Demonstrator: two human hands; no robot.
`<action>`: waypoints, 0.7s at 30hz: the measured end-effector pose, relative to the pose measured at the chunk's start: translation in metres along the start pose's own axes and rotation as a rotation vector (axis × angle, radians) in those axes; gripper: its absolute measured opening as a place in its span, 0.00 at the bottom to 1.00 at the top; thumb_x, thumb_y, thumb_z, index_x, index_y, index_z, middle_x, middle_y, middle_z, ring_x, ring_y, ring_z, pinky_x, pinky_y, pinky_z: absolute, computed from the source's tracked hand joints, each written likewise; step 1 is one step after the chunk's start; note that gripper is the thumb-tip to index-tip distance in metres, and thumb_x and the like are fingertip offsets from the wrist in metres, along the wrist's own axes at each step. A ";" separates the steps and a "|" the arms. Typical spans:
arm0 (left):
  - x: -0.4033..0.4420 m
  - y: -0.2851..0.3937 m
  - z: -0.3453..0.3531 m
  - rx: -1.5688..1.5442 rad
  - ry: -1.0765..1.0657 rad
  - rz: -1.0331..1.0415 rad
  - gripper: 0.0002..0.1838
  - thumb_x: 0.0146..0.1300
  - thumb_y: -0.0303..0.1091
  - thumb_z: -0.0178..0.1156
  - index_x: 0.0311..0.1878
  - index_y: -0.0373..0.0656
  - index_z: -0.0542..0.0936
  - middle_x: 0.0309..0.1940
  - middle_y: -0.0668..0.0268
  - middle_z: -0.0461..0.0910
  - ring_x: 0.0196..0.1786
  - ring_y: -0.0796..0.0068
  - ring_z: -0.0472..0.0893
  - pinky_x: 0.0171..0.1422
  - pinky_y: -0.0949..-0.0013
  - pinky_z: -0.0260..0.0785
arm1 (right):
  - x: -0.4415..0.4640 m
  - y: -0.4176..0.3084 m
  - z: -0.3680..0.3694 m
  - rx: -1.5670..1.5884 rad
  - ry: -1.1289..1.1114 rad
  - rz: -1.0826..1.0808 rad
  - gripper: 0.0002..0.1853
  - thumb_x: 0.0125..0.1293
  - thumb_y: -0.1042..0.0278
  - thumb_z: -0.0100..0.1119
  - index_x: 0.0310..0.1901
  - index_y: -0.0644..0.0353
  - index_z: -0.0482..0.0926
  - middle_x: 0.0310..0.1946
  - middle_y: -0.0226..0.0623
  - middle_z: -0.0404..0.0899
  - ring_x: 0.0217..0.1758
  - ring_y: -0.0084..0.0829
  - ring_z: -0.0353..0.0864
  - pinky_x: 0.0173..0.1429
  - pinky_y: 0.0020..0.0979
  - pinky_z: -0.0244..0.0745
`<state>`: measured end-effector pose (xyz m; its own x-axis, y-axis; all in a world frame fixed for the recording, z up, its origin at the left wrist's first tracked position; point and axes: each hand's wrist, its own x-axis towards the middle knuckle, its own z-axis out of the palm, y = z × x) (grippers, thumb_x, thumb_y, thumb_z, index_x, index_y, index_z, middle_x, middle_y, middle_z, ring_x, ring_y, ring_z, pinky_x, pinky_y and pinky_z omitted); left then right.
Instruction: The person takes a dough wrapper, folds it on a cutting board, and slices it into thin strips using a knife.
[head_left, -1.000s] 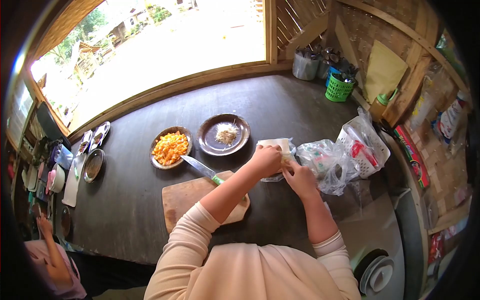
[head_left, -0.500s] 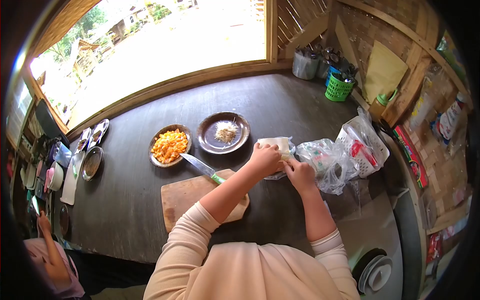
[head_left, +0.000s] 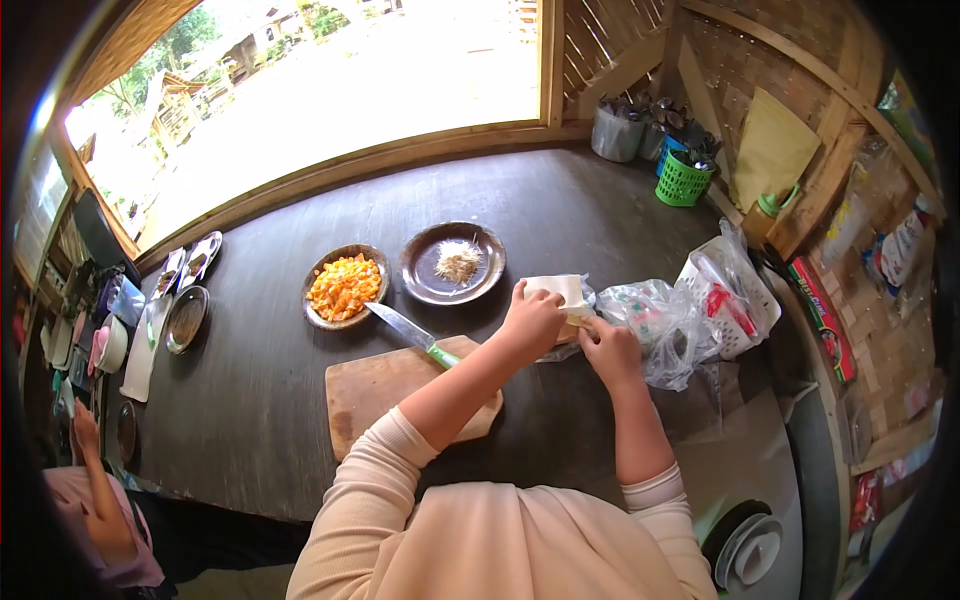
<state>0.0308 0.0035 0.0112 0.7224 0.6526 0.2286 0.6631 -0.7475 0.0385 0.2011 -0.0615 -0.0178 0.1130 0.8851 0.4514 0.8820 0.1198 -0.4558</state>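
Observation:
A pale, flat square stack that looks like thin wrapper sheets (head_left: 556,287) lies on clear plastic at the right of the dark table. My left hand (head_left: 533,320) rests over its near left part, fingers apart and laid on it. At the near right corner my right hand (head_left: 612,352) pinches the edge of a sheet; the fingertips are partly hidden. Left of my forearm is a wooden cutting board (head_left: 375,395), with a green-handled knife (head_left: 405,328) lying across its far edge. The knife's tip reaches a bowl of chopped orange pieces (head_left: 345,287).
A brown plate (head_left: 420,285) holds a small heap of pale shreds. Plastic bags (head_left: 655,325) and a white basket (head_left: 752,325) stand right of my hands. Cutlery holders, one a green basket (head_left: 684,180), are at the back. Another person's hand (head_left: 87,435) shows at lower left.
My right hand has shifted slightly right and away from my left, and the left thumb has lifted a little. The other person's hand at lower left has moved slightly.

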 end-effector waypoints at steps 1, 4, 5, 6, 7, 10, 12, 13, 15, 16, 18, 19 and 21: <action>-0.002 0.001 0.001 0.005 0.011 0.007 0.08 0.57 0.32 0.58 0.37 0.46 0.85 0.52 0.69 0.79 0.60 0.68 0.75 0.70 0.34 0.53 | 0.000 -0.002 -0.002 -0.038 -0.028 0.012 0.10 0.60 0.58 0.63 0.40 0.51 0.85 0.24 0.45 0.83 0.31 0.48 0.85 0.39 0.46 0.80; -0.004 0.003 0.001 0.003 0.013 0.014 0.08 0.57 0.31 0.58 0.38 0.47 0.85 0.52 0.70 0.79 0.61 0.69 0.75 0.71 0.34 0.53 | 0.001 -0.005 -0.004 -0.100 -0.073 0.047 0.11 0.61 0.58 0.61 0.41 0.50 0.85 0.25 0.46 0.83 0.32 0.49 0.85 0.40 0.47 0.80; -0.004 0.004 0.001 -0.003 0.004 0.014 0.08 0.57 0.30 0.58 0.38 0.47 0.85 0.53 0.70 0.79 0.61 0.69 0.75 0.71 0.33 0.53 | 0.001 -0.006 -0.003 -0.125 -0.090 0.069 0.11 0.61 0.58 0.60 0.42 0.50 0.85 0.25 0.46 0.83 0.32 0.49 0.85 0.40 0.47 0.80; -0.004 0.005 0.000 -0.004 0.004 0.015 0.08 0.57 0.30 0.58 0.38 0.47 0.85 0.53 0.70 0.79 0.61 0.69 0.75 0.71 0.33 0.53 | 0.001 -0.005 -0.003 -0.126 -0.090 0.070 0.11 0.61 0.58 0.60 0.42 0.50 0.85 0.25 0.46 0.83 0.32 0.49 0.85 0.40 0.47 0.80; -0.004 0.005 -0.002 -0.003 -0.002 0.013 0.08 0.57 0.30 0.58 0.38 0.47 0.84 0.53 0.71 0.79 0.61 0.69 0.75 0.71 0.33 0.53 | 0.001 -0.004 -0.002 -0.130 -0.079 0.081 0.11 0.62 0.58 0.60 0.43 0.50 0.85 0.25 0.46 0.83 0.32 0.49 0.85 0.40 0.47 0.80; -0.004 0.007 -0.006 -0.006 0.013 0.009 0.08 0.57 0.31 0.58 0.39 0.48 0.84 0.53 0.72 0.79 0.61 0.70 0.76 0.71 0.33 0.52 | 0.001 0.004 0.005 -0.109 -0.050 0.092 0.12 0.62 0.58 0.60 0.45 0.49 0.85 0.25 0.46 0.84 0.32 0.48 0.85 0.40 0.46 0.80; -0.004 0.007 -0.006 -0.009 0.033 0.006 0.08 0.57 0.31 0.58 0.39 0.48 0.83 0.54 0.73 0.79 0.61 0.71 0.76 0.71 0.34 0.52 | 0.000 0.004 0.005 -0.084 -0.032 0.092 0.13 0.61 0.59 0.60 0.46 0.48 0.85 0.25 0.46 0.84 0.31 0.48 0.85 0.40 0.46 0.80; -0.004 0.007 -0.005 -0.015 0.067 0.002 0.08 0.57 0.32 0.58 0.39 0.49 0.83 0.54 0.73 0.79 0.61 0.71 0.76 0.71 0.34 0.52 | 0.000 0.002 0.003 -0.060 -0.026 0.097 0.13 0.61 0.59 0.60 0.47 0.48 0.85 0.26 0.45 0.84 0.31 0.48 0.85 0.40 0.46 0.80; -0.005 0.006 -0.003 -0.021 0.101 -0.004 0.08 0.57 0.32 0.58 0.40 0.49 0.83 0.54 0.74 0.79 0.61 0.70 0.76 0.71 0.34 0.51 | 0.001 -0.002 -0.001 -0.035 -0.021 0.101 0.14 0.61 0.59 0.60 0.47 0.47 0.85 0.26 0.44 0.84 0.31 0.47 0.85 0.40 0.46 0.80; -0.006 0.006 -0.003 -0.026 0.119 -0.002 0.08 0.58 0.33 0.58 0.39 0.49 0.83 0.54 0.74 0.78 0.60 0.70 0.76 0.71 0.34 0.51 | 0.001 -0.003 -0.002 -0.029 -0.027 0.110 0.13 0.62 0.59 0.60 0.47 0.47 0.85 0.26 0.43 0.84 0.32 0.47 0.85 0.40 0.46 0.80; -0.006 0.006 -0.003 -0.031 0.137 -0.001 0.07 0.59 0.34 0.58 0.39 0.49 0.82 0.54 0.74 0.78 0.60 0.70 0.76 0.71 0.35 0.50 | 0.002 -0.006 -0.004 -0.023 -0.034 0.120 0.13 0.62 0.59 0.61 0.47 0.47 0.85 0.27 0.42 0.85 0.32 0.47 0.85 0.40 0.46 0.80; -0.007 0.006 -0.003 -0.036 0.139 -0.002 0.07 0.60 0.34 0.57 0.39 0.49 0.82 0.54 0.74 0.78 0.60 0.70 0.76 0.71 0.35 0.51 | 0.002 -0.007 -0.005 -0.032 -0.039 0.129 0.13 0.62 0.59 0.61 0.47 0.47 0.85 0.28 0.42 0.85 0.33 0.47 0.85 0.41 0.46 0.80; -0.007 0.006 -0.003 -0.042 0.141 -0.003 0.07 0.61 0.35 0.57 0.39 0.49 0.82 0.55 0.74 0.78 0.60 0.70 0.76 0.71 0.36 0.51 | 0.002 -0.007 -0.005 -0.042 -0.045 0.139 0.13 0.62 0.59 0.61 0.47 0.47 0.85 0.28 0.42 0.85 0.34 0.47 0.85 0.41 0.46 0.80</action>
<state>0.0297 -0.0059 0.0125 0.6835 0.6333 0.3630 0.6543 -0.7520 0.0798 0.1975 -0.0630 -0.0105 0.2157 0.9112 0.3510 0.8778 -0.0235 -0.4784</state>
